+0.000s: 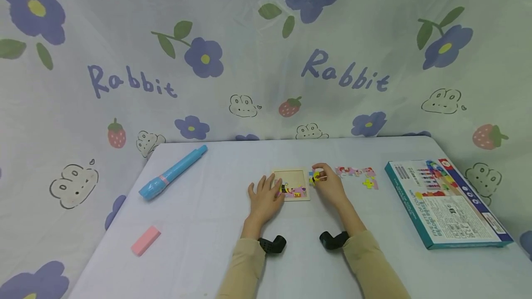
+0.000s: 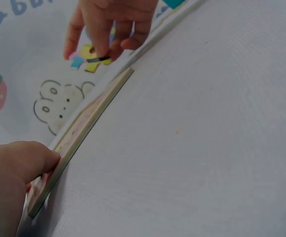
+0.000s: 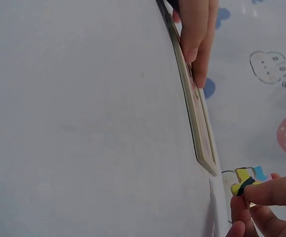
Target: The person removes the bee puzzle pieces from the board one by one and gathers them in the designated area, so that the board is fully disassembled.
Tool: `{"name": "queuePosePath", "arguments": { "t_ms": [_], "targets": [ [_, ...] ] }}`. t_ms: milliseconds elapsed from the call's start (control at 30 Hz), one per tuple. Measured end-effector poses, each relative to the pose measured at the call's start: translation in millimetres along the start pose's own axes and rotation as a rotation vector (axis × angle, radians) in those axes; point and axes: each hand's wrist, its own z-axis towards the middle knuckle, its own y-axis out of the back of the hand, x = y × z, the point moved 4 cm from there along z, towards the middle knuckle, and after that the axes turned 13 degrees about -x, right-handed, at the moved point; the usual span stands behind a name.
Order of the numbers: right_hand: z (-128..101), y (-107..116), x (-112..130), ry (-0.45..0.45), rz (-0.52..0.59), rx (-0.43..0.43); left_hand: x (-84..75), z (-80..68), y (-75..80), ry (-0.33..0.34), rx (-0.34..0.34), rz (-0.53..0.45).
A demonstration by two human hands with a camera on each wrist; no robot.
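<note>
Head view: left hand (image 1: 265,196) is resting flat, fingers extended, on the puzzle tray (image 1: 292,183) at table centre; right hand (image 1: 328,183) is pinching a yellow puzzle piece (image 1: 317,177) just beside the tray's right edge.

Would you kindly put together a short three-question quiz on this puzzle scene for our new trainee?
1. True or false: the right hand pinches a yellow puzzle piece.
2. What does the left hand rest on?
A. the blue pen
B. the puzzle tray
C. the pink eraser
3. Which side of the table holds the puzzle box, the person's left or right?

Key:
1. True.
2. B; its fingers lie on the tray's left edge.
3. Right, beyond the loose puzzle pieces.
</note>
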Motion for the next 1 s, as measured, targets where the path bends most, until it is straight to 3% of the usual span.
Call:
{"name": "queuePosePath", "arguments": {
  "t_ms": [567,800,1000],
  "targets": [
    [-2,51,-27,-0.060,-0.023,-0.118,-1.5,0.6,-0.3,0.001,0.002,-0.001],
    [-5,71,-38,-0.058,-0.086,-0.211,-1.5,0.3,1.3,-0.005,-0.007,-0.005],
    [-7,85,-51,-0.127,-0.144,-0.262,-0.4,-0.1,-0.3,-0.004,0.003,0.003]
  ]
}}
